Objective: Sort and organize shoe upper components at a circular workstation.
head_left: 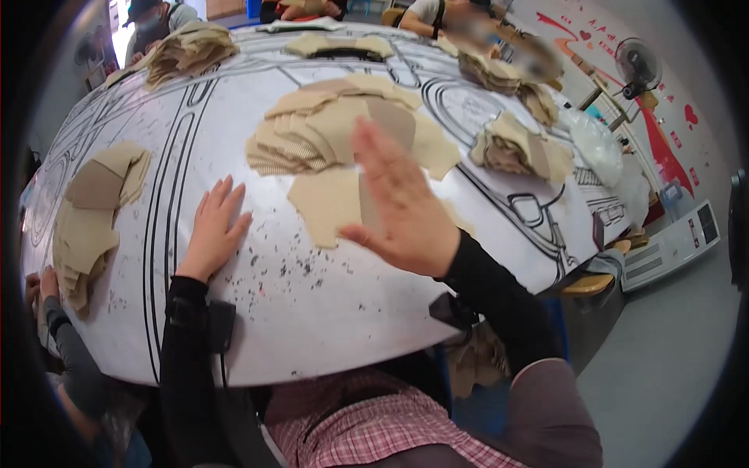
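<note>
My left hand lies on the white table cover with its fingers spread, holding nothing. Raised over the table, my right hand has its fingers stretched out and its thumb apart. It is in front of a flat beige ribbed fabric piece and hides part of it; whether it touches the piece I cannot tell. Just beyond is a fanned pile of beige and tan cut pieces. Small dark scraps are scattered between my hands.
Further stacks of cut pieces lie at the left, right and far left. A co-worker's hand is at the left edge; other people sit across the table. A clear plastic bag rests at the right edge.
</note>
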A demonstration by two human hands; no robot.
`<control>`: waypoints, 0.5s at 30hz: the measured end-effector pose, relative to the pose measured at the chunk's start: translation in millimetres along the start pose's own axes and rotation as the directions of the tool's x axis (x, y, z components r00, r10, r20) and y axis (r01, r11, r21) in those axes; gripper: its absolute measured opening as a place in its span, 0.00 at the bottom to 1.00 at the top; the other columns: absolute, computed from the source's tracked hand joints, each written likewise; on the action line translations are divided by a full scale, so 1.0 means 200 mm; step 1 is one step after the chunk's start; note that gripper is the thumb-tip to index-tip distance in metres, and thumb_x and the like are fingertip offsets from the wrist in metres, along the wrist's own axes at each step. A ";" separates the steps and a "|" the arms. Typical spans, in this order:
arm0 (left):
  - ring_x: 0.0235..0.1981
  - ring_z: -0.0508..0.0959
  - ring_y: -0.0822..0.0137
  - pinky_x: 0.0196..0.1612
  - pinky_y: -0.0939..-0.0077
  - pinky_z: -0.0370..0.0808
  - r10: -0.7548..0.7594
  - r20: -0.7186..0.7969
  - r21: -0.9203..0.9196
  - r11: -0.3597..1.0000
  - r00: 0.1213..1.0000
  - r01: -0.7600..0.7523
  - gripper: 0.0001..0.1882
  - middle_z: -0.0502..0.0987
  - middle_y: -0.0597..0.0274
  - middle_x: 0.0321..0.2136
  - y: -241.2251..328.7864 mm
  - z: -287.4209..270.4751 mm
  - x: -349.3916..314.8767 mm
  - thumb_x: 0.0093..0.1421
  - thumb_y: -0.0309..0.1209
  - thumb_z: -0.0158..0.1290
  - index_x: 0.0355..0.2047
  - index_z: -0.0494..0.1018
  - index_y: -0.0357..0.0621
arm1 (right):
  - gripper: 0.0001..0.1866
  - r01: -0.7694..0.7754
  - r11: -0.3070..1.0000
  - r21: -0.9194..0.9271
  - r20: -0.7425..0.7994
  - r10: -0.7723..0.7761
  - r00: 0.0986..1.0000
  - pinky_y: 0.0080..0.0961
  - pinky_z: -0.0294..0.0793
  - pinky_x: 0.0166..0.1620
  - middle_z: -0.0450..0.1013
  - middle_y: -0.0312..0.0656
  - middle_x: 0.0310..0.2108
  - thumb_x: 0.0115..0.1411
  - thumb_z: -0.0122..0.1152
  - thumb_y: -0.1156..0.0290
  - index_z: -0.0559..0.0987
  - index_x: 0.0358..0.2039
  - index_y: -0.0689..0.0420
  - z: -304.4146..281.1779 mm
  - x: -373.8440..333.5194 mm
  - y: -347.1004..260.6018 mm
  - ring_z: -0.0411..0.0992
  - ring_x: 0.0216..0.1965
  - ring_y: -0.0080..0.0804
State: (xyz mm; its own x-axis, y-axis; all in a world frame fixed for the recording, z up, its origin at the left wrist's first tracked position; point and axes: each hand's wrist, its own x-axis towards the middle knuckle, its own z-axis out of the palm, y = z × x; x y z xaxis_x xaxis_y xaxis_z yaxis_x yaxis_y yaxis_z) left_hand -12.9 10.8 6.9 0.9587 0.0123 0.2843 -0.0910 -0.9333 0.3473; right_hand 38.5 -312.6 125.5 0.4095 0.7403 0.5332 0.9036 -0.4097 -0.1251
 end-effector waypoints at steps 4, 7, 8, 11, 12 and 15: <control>0.70 0.55 0.51 0.72 0.55 0.48 0.065 -0.027 -0.027 0.997 0.998 -0.066 0.28 0.59 0.46 0.68 0.07 0.02 0.06 0.66 0.41 0.50 0.64 0.65 0.42 | 0.41 -0.040 0.997 0.060 -0.062 0.043 0.997 0.41 0.52 0.69 0.53 0.54 0.69 0.66 0.53 0.45 0.59 0.67 0.65 -0.01 -0.05 0.07 0.52 0.70 0.51; 0.70 0.55 0.50 0.72 0.55 0.48 0.017 -0.018 0.010 1.000 1.000 -0.017 0.28 0.59 0.45 0.67 0.02 -0.04 0.02 0.66 0.41 0.50 0.63 0.65 0.41 | 0.26 -0.199 0.941 0.275 0.559 0.013 0.829 0.41 0.60 0.64 0.66 0.51 0.61 0.68 0.53 0.54 0.73 0.55 0.62 0.04 -0.08 0.12 0.62 0.63 0.51; 0.70 0.55 0.49 0.72 0.55 0.48 0.023 -0.006 0.003 1.000 1.000 -0.023 0.28 0.59 0.44 0.67 0.04 -0.04 0.01 0.66 0.40 0.50 0.63 0.65 0.41 | 0.26 -0.185 0.947 0.264 0.558 0.007 0.830 0.41 0.60 0.64 0.66 0.51 0.61 0.68 0.53 0.54 0.73 0.55 0.62 0.06 -0.10 0.16 0.62 0.63 0.51; 0.71 0.54 0.49 0.72 0.55 0.47 0.031 0.022 -0.002 1.000 0.999 -0.031 0.28 0.58 0.46 0.68 0.06 -0.02 0.02 0.66 0.37 0.51 0.64 0.63 0.42 | 0.16 -0.100 0.950 0.295 0.105 0.072 0.992 0.40 0.64 0.58 0.73 0.48 0.52 0.68 0.53 0.62 0.78 0.45 0.62 0.15 -0.22 0.29 0.68 0.56 0.50; 0.71 0.54 0.49 0.72 0.55 0.47 0.034 0.023 -0.010 0.999 0.999 -0.033 0.28 0.58 0.45 0.68 0.06 -0.02 0.02 0.66 0.37 0.51 0.64 0.63 0.41 | 0.16 -0.167 0.965 0.200 0.118 0.145 0.982 0.40 0.64 0.58 0.72 0.48 0.52 0.67 0.54 0.62 0.78 0.46 0.62 0.17 -0.24 0.32 0.67 0.56 0.50; 0.71 0.54 0.49 0.72 0.55 0.47 0.031 0.018 -0.016 0.999 0.999 -0.031 0.28 0.58 0.45 0.68 0.06 -0.04 0.01 0.66 0.37 0.51 0.64 0.63 0.42 | 0.21 -0.242 0.967 0.082 0.151 0.228 0.962 0.39 0.63 0.60 0.70 0.49 0.55 0.65 0.58 0.59 0.76 0.50 0.63 0.21 -0.28 0.43 0.66 0.57 0.49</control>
State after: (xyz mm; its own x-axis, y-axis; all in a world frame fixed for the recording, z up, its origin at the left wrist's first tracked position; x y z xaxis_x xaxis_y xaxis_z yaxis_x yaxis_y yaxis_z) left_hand -15.2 1.7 18.6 0.9601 -0.0230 0.2786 -0.1247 -0.9273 0.3531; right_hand 99.2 -367.8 50.1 0.6191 0.6992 0.3577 0.7847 -0.5317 -0.3187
